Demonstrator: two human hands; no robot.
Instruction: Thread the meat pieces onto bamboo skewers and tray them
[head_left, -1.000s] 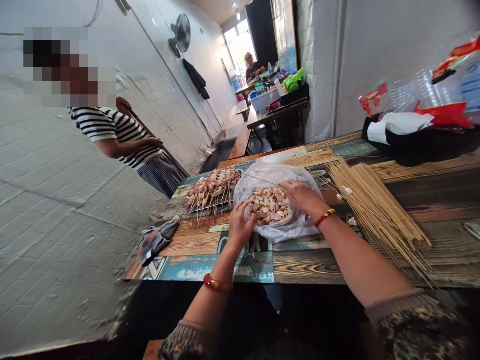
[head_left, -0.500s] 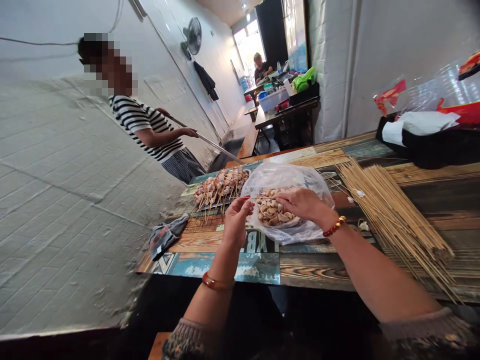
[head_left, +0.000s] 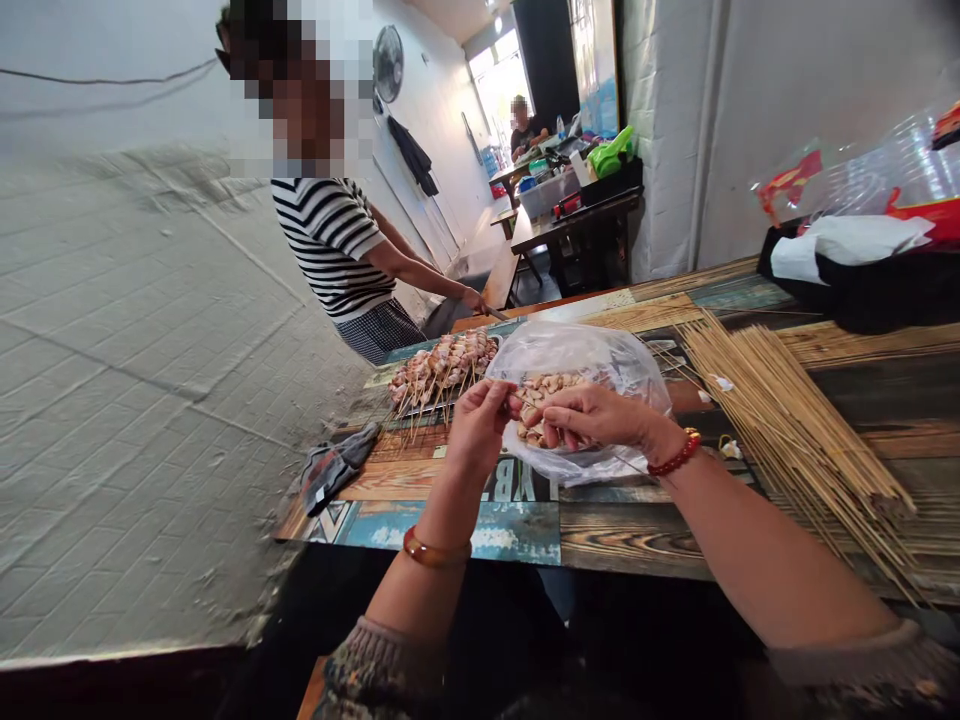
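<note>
A thin bamboo skewer [head_left: 532, 405] runs between my hands, above a clear plastic bag [head_left: 622, 350] laid open with pale, brownish cut meat pieces [head_left: 551, 383] inside. My right hand [head_left: 596, 415] is closed around the skewer, whose back end sticks out below the palm. At its front end, the fingertips of my left hand [head_left: 480, 420] are pinched together; whatever lies between them is too small to make out. Just left of the bag, loaded meat skewers [head_left: 446, 365] are piled on a tray, sticks toward me. Many bare bamboo skewers [head_left: 802, 420] lie bundled on the right.
A grey cloth [head_left: 341, 465] lies at the left corner of the wood-patterned table [head_left: 637, 530]. At the back right stands a black container [head_left: 855, 290] with white paper and plastic packaging. A person in a striped top [head_left: 330, 240] stands past the table's far left edge, holding a pole.
My hands have come closer together, and the skewer now tilts, with its back end showing below my right hand. The striped-top person has moved nearer and right, arms lowered.
</note>
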